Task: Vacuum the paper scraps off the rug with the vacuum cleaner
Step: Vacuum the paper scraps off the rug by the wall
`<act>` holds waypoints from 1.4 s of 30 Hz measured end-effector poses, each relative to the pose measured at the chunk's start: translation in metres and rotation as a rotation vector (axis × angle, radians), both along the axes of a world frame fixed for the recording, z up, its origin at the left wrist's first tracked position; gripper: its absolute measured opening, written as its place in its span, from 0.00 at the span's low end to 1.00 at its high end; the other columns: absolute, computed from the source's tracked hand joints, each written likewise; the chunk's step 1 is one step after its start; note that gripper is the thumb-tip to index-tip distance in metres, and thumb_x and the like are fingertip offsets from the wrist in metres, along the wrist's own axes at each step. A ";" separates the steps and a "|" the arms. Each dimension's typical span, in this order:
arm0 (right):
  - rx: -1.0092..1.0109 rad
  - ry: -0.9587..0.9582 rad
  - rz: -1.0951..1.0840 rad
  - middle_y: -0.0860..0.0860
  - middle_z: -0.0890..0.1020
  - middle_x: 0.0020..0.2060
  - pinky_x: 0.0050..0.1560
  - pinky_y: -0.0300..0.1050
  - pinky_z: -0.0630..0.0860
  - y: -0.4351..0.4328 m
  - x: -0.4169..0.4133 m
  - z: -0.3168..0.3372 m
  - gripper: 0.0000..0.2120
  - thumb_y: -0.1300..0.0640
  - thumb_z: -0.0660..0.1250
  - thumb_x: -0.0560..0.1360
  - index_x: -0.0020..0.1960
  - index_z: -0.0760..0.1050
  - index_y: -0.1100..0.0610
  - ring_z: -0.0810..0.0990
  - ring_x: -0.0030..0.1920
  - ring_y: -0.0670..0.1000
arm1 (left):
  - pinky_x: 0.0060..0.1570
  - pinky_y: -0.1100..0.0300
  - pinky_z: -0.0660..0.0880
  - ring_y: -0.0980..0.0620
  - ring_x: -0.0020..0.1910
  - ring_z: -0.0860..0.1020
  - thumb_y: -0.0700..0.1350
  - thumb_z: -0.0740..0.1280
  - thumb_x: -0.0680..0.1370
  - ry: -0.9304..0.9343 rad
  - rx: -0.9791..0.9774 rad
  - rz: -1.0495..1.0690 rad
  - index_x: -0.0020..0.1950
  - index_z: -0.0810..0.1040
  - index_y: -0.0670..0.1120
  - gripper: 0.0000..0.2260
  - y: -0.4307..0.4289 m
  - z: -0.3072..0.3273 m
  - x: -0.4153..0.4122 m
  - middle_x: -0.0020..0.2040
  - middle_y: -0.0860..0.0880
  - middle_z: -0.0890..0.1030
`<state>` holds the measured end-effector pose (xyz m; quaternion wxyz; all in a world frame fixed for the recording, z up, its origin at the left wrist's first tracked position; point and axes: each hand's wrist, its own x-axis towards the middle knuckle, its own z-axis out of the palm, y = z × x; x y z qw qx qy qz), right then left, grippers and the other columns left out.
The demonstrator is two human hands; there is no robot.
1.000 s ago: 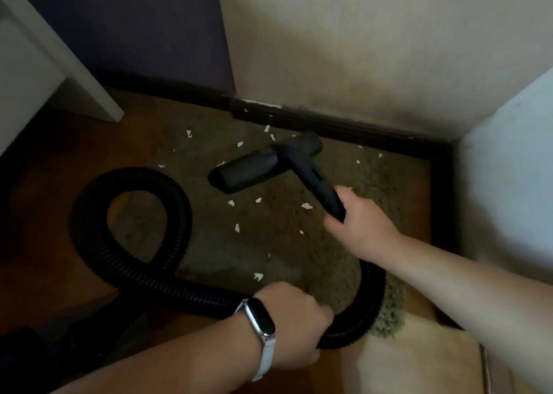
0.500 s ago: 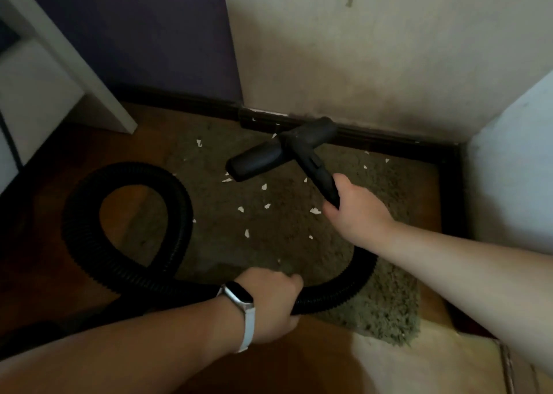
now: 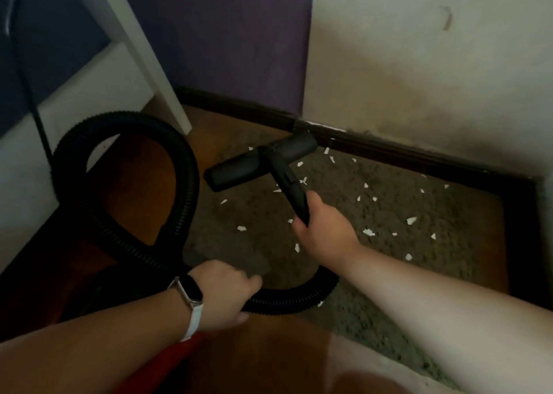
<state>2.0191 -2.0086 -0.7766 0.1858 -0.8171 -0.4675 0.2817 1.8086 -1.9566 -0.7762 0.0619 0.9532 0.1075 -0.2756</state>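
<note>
Right of the nozzle (image 3: 260,164) the rug (image 3: 389,274) lies open, with only flat paper scraps (image 3: 411,220) on it, as far as the dark baseboard (image 3: 404,154). Behind the nozzle that baseboard and the wall above it close the way, and the nozzle's far end sits just beside them. Left of the nozzle the hose (image 3: 125,214) makes a wide loop over bare wooden floor, with a slanting white furniture leg (image 3: 140,55) beyond it. Nearer than the nozzle, the hose crosses the rug's edge, gripped by the left hand (image 3: 224,292); the right hand (image 3: 326,232) grips the wand (image 3: 284,178).
</note>
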 end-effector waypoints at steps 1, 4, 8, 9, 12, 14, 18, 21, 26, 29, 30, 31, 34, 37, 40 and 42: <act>0.001 0.003 -0.002 0.47 0.76 0.36 0.29 0.44 0.70 0.006 -0.005 -0.003 0.08 0.51 0.63 0.79 0.52 0.63 0.49 0.77 0.32 0.48 | 0.38 0.55 0.70 0.47 0.46 0.79 0.57 0.60 0.78 -0.002 0.010 0.000 0.60 0.68 0.50 0.15 0.006 -0.001 -0.005 0.50 0.49 0.79; 0.020 -0.011 0.028 0.47 0.75 0.36 0.30 0.44 0.70 0.024 -0.022 -0.010 0.08 0.51 0.63 0.78 0.52 0.64 0.50 0.77 0.33 0.50 | 0.37 0.56 0.69 0.47 0.46 0.79 0.57 0.61 0.78 0.010 0.031 0.002 0.60 0.69 0.50 0.15 0.024 -0.005 -0.019 0.50 0.49 0.79; 0.012 -0.032 0.073 0.49 0.73 0.37 0.37 0.46 0.70 0.039 -0.048 -0.019 0.13 0.51 0.63 0.78 0.59 0.66 0.53 0.75 0.37 0.55 | 0.37 0.57 0.69 0.48 0.46 0.79 0.56 0.61 0.77 0.045 0.000 0.043 0.57 0.70 0.51 0.13 0.044 -0.008 -0.039 0.49 0.50 0.79; 0.009 -0.034 0.070 0.48 0.72 0.37 0.37 0.46 0.68 0.040 -0.053 -0.021 0.12 0.51 0.63 0.78 0.59 0.65 0.53 0.74 0.37 0.55 | 0.37 0.57 0.70 0.49 0.45 0.79 0.56 0.61 0.77 0.051 -0.013 0.056 0.56 0.70 0.51 0.13 0.047 -0.009 -0.044 0.49 0.51 0.80; 0.010 -0.038 0.052 0.47 0.70 0.34 0.36 0.45 0.68 0.043 -0.062 -0.029 0.10 0.51 0.62 0.79 0.52 0.61 0.51 0.75 0.36 0.57 | 0.37 0.56 0.73 0.49 0.43 0.79 0.56 0.62 0.76 0.066 -0.026 0.080 0.55 0.70 0.52 0.12 0.053 -0.012 -0.056 0.47 0.51 0.79; 0.017 -0.038 0.042 0.48 0.72 0.34 0.36 0.46 0.69 0.046 -0.064 -0.034 0.10 0.51 0.62 0.78 0.51 0.61 0.52 0.75 0.36 0.57 | 0.37 0.56 0.72 0.48 0.44 0.79 0.56 0.62 0.76 0.049 -0.012 0.069 0.55 0.70 0.52 0.12 0.054 -0.014 -0.058 0.47 0.51 0.80; 0.000 -0.062 0.032 0.48 0.71 0.34 0.36 0.46 0.70 0.047 -0.058 -0.041 0.11 0.51 0.63 0.78 0.55 0.65 0.53 0.75 0.36 0.57 | 0.38 0.55 0.74 0.47 0.43 0.79 0.57 0.61 0.77 0.027 -0.035 0.021 0.55 0.70 0.50 0.13 0.046 -0.021 -0.049 0.47 0.50 0.80; -0.040 -0.051 0.018 0.50 0.74 0.36 0.39 0.49 0.74 0.044 -0.053 -0.046 0.10 0.51 0.63 0.78 0.52 0.64 0.53 0.79 0.41 0.60 | 0.37 0.54 0.74 0.48 0.42 0.79 0.59 0.61 0.78 0.030 -0.039 -0.001 0.56 0.70 0.50 0.15 0.046 -0.024 -0.040 0.46 0.50 0.79; -0.042 -0.060 0.008 0.55 0.79 0.42 0.42 0.52 0.76 0.050 -0.049 -0.049 0.11 0.51 0.62 0.78 0.55 0.66 0.55 0.80 0.44 0.62 | 0.33 0.55 0.66 0.47 0.41 0.78 0.58 0.60 0.79 0.031 0.008 -0.041 0.56 0.70 0.48 0.15 0.048 -0.021 -0.031 0.45 0.49 0.79; -0.050 -0.080 0.052 0.54 0.77 0.41 0.40 0.50 0.74 0.059 -0.042 -0.053 0.11 0.51 0.62 0.78 0.57 0.67 0.56 0.80 0.44 0.62 | 0.35 0.54 0.69 0.47 0.41 0.78 0.58 0.60 0.79 0.035 -0.006 -0.022 0.56 0.71 0.49 0.15 0.052 -0.024 -0.022 0.45 0.49 0.79; -0.065 -0.087 0.063 0.53 0.77 0.41 0.40 0.49 0.73 0.063 -0.039 -0.054 0.11 0.51 0.62 0.78 0.56 0.67 0.56 0.80 0.44 0.61 | 0.36 0.54 0.71 0.47 0.41 0.79 0.58 0.60 0.79 0.034 -0.011 -0.016 0.56 0.71 0.49 0.15 0.055 -0.026 -0.019 0.46 0.49 0.79; -0.082 -0.092 0.073 0.53 0.77 0.41 0.40 0.49 0.74 0.067 -0.036 -0.055 0.11 0.51 0.62 0.77 0.56 0.67 0.56 0.80 0.44 0.61 | 0.36 0.54 0.71 0.47 0.42 0.79 0.59 0.60 0.79 0.033 -0.014 -0.010 0.56 0.71 0.49 0.15 0.056 -0.028 -0.016 0.46 0.49 0.79; -0.117 -0.085 0.099 0.53 0.76 0.42 0.42 0.49 0.74 0.077 -0.027 -0.059 0.11 0.52 0.62 0.77 0.56 0.67 0.56 0.80 0.45 0.60 | 0.36 0.55 0.71 0.47 0.41 0.78 0.59 0.60 0.79 0.022 -0.015 0.008 0.56 0.71 0.49 0.15 0.056 -0.035 -0.011 0.46 0.49 0.79; -0.141 -0.096 0.181 0.53 0.75 0.42 0.41 0.47 0.71 0.082 -0.025 -0.068 0.12 0.51 0.63 0.77 0.55 0.66 0.56 0.80 0.47 0.60 | 0.35 0.55 0.71 0.48 0.37 0.76 0.58 0.60 0.79 0.026 -0.055 0.046 0.56 0.71 0.48 0.15 0.046 -0.044 -0.009 0.45 0.49 0.79; -0.168 -0.119 0.274 0.53 0.76 0.43 0.41 0.47 0.70 0.086 -0.029 -0.073 0.13 0.51 0.64 0.77 0.56 0.67 0.56 0.80 0.48 0.61 | 0.35 0.54 0.73 0.48 0.36 0.74 0.58 0.60 0.79 0.024 -0.084 0.064 0.54 0.70 0.48 0.14 0.034 -0.054 -0.008 0.45 0.48 0.79; -0.180 -0.147 0.310 0.55 0.78 0.45 0.42 0.47 0.70 0.087 -0.030 -0.075 0.14 0.50 0.63 0.77 0.58 0.67 0.56 0.80 0.48 0.61 | 0.36 0.52 0.76 0.47 0.36 0.76 0.57 0.60 0.79 0.017 -0.087 0.068 0.52 0.69 0.48 0.13 0.030 -0.061 -0.008 0.44 0.47 0.79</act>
